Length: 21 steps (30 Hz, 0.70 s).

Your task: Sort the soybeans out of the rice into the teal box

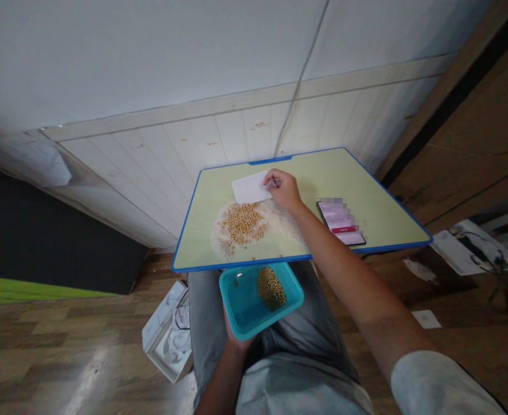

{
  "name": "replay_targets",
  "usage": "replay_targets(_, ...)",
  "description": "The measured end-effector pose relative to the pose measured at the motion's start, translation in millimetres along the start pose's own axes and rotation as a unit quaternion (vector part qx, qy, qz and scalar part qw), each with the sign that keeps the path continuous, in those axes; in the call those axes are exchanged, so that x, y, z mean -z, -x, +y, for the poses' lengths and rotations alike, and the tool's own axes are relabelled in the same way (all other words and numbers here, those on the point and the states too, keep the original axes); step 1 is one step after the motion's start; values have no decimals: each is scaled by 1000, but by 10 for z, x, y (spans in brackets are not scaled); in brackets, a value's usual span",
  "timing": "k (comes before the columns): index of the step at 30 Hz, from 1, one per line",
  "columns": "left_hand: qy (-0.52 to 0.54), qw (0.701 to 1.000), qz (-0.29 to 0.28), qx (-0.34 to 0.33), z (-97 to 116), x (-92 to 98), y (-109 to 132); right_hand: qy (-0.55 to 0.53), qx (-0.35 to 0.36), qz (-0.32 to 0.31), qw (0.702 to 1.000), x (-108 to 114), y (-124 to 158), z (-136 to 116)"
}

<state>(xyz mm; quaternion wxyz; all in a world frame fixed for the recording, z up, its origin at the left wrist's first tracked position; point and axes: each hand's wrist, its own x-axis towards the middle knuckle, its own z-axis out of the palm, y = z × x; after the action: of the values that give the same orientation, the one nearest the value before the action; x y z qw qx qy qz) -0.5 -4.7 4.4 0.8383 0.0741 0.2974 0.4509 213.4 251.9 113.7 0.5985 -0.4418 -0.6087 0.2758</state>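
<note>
My right hand [283, 188] pinches the right edge of a white card [250, 188] lying on the small green table [379, 190], just behind a pile of yellow beans mixed with white rice [242, 225]. Below the table's front edge, my left hand [235, 341] holds a teal plastic box [241, 300] from underneath over my lap. A heap of yellow beans [270, 287] sits in the box's right corner.
A phone [341, 222] with a lit screen lies on the table right of my forearm. A white box [166, 331] sits on the wooden floor at my left knee. Papers [474, 248] lie on the floor to the right; a panelled wall [159, 167] stands behind.
</note>
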Motion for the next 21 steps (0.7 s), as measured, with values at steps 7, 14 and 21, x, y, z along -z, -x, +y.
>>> replay_targets(7, 51, 996, -74, -1, -25, 108, -44, 25, 16, 106, 994, 176, 5, -13)
replay_targets(14, 53, 992, -116, 7, -33, 179, -55, 104, 4, 102, 989, 176, 29, 17)
replay_targets(21, 25, 992, -125, 5, -22, 117, -43, 89, -14, 67, 994, 93, -2, 73)
